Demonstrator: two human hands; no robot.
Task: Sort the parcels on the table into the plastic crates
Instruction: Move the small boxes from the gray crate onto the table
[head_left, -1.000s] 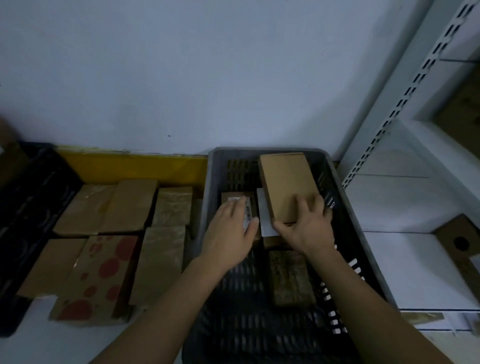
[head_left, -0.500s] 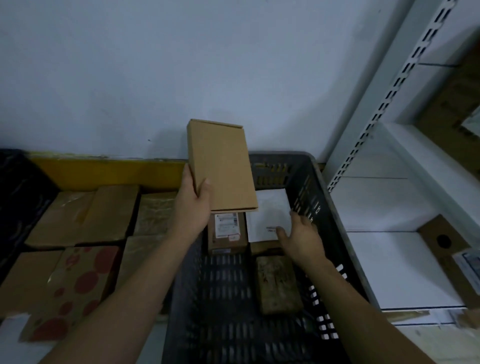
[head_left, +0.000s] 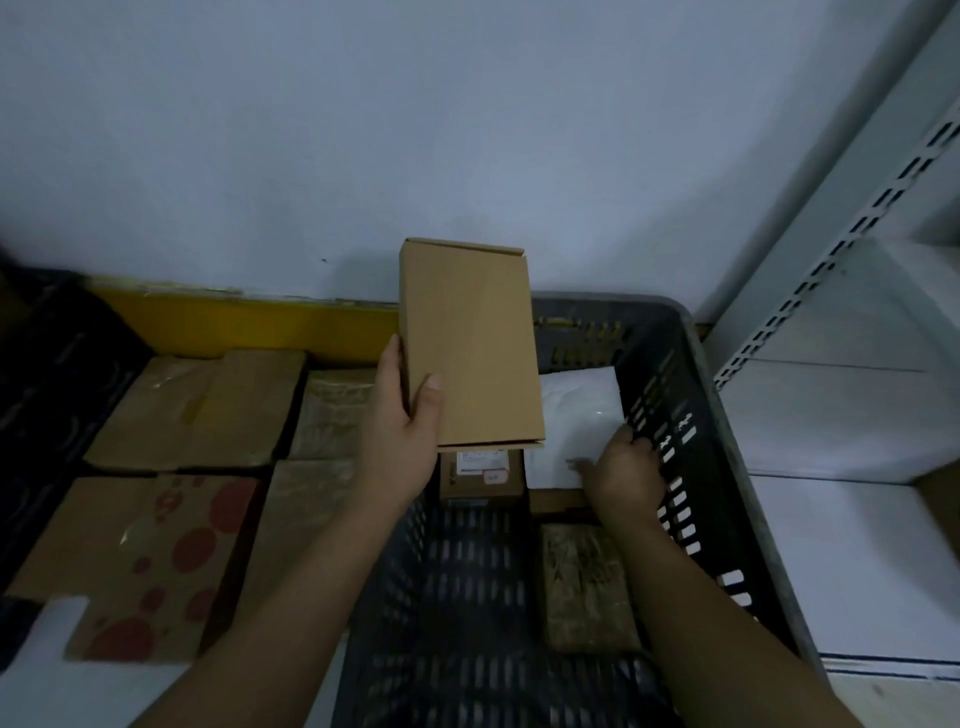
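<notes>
Brown parcel (head_left: 470, 345) grasped in left hand (head_left: 400, 436) grip, raised above grey crate (head_left: 727, 467); right hand (head_left: 623, 475) below grips white parcel (head_left: 576, 415).

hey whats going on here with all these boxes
A person is sorting parcels into a dark grey plastic crate. Their left hand holds a plain brown cardboard box up above the crate. Their right hand reaches down inside it and rests on a white flat mailer. A small labelled brown box and a mottled brown parcel already lie in the crate. More brown parcels lie to the left.
</notes>
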